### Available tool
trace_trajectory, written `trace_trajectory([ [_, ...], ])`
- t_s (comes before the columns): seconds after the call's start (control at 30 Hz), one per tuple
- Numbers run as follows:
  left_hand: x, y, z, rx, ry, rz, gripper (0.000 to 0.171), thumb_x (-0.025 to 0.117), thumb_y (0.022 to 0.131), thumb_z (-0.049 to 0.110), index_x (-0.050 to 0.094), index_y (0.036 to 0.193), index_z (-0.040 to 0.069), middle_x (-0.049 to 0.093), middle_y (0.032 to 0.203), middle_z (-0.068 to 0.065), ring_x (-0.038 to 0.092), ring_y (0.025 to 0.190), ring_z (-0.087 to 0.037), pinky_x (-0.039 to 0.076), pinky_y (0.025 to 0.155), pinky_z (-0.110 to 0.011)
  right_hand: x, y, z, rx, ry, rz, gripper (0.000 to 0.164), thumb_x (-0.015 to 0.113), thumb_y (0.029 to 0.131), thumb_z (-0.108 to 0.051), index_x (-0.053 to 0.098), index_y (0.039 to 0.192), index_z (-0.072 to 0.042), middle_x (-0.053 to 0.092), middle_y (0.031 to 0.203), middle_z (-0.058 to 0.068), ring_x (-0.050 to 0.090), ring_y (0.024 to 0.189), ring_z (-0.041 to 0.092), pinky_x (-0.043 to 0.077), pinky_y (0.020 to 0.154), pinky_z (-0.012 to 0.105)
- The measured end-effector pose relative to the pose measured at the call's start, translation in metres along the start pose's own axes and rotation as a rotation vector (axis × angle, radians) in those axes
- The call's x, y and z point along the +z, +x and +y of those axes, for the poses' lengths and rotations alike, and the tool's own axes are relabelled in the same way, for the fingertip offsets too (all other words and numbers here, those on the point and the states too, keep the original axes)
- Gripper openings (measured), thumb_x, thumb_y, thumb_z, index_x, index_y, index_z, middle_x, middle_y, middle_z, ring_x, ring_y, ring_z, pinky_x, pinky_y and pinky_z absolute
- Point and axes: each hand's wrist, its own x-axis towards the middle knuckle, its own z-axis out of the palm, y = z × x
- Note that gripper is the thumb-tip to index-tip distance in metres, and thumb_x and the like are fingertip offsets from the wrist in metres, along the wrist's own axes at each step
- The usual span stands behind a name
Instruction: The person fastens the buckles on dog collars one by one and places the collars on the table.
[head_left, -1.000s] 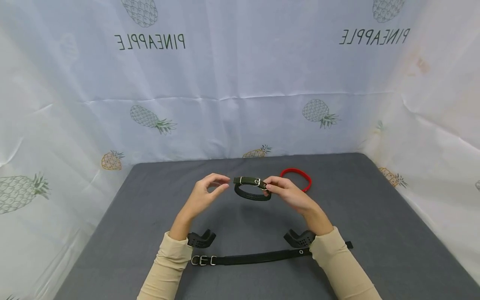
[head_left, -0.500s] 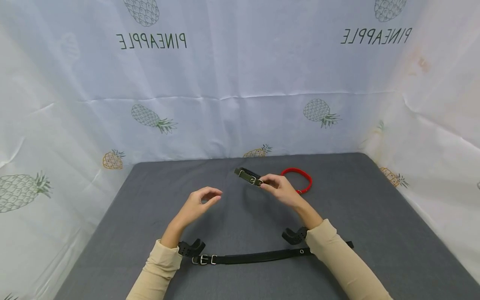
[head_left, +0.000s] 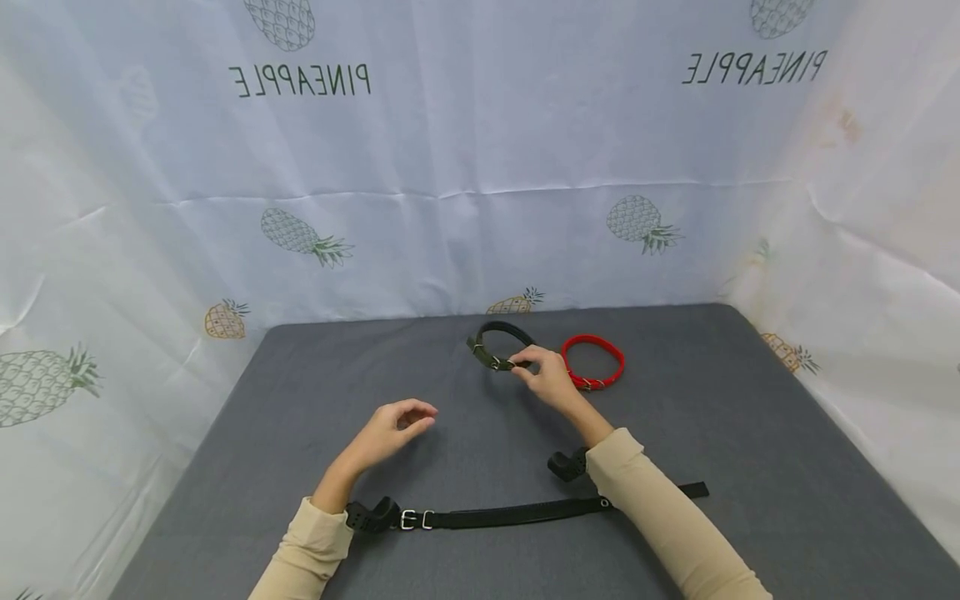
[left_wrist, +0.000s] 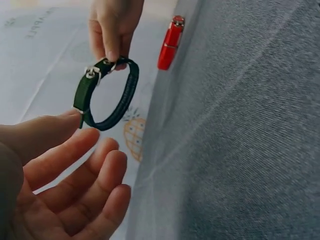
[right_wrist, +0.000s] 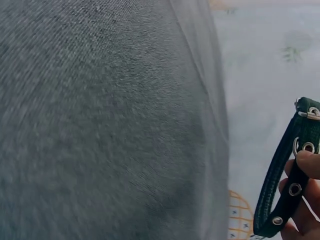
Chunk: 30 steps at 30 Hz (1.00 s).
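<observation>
A dark green collar with metal buckle hardware is fastened into a loop near the back of the table. My right hand pinches it by the buckle-side strap between thumb and fingers. Metal eyelets show along the collar in the right wrist view, below the thumb. My left hand holds nothing, its fingers loosely bent, to the left and nearer me. In the left wrist view its thumb tip overlaps the lower end of the collar, while the head view shows them well apart.
A red collar, also looped, lies just right of the right hand. Across the front of the grey table stretches a black buckled strap, partly covered by the right sleeve. A pineapple-print curtain hangs behind and at the sides.
My right hand has turned the green collar and carried it slightly back and left, so its loop faces up beside the red one. My left hand has drawn back toward me.
</observation>
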Motion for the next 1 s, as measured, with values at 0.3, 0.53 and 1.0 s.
trace_trajectory([
  [0.3,-0.002,-0.005,0.001,-0.013,-0.021,-0.076,0.032,0.059,0.096,0.022,0.064,0.115,-0.003,0.070,0.110,-0.020,0.067,0.093,-0.019,0.052,0.075,-0.019,0.019,0.003,0.011,0.080,-0.073,0.009,0.013,0.072,0.083,-0.002,0.076,0.095,-0.002,0.072,0.097,0.014,0.067,0.093,0.030,0.056,0.077,0.042],
  [0.53,-0.002,-0.006,0.004,-0.012,-0.018,-0.071,0.031,0.059,0.096,0.021,0.065,0.115,-0.003,0.070,0.108,-0.019,0.066,0.091,-0.013,0.052,0.074,-0.019,0.027,0.004,0.017,0.088,-0.126,0.012,0.012,0.072,0.082,-0.001,0.077,0.093,-0.001,0.072,0.094,0.014,0.066,0.091,0.030,0.055,0.081,0.044],
  [1.0,0.001,-0.005,0.002,-0.012,-0.020,-0.081,0.030,0.059,0.097,0.020,0.064,0.115,-0.003,0.070,0.107,-0.019,0.067,0.091,-0.024,0.052,0.073,-0.019,0.035,0.009,0.015,0.159,-0.147,-0.039,0.013,0.070,0.085,-0.002,0.076,0.096,-0.001,0.072,0.096,0.014,0.065,0.096,0.033,0.051,0.094,0.047],
])
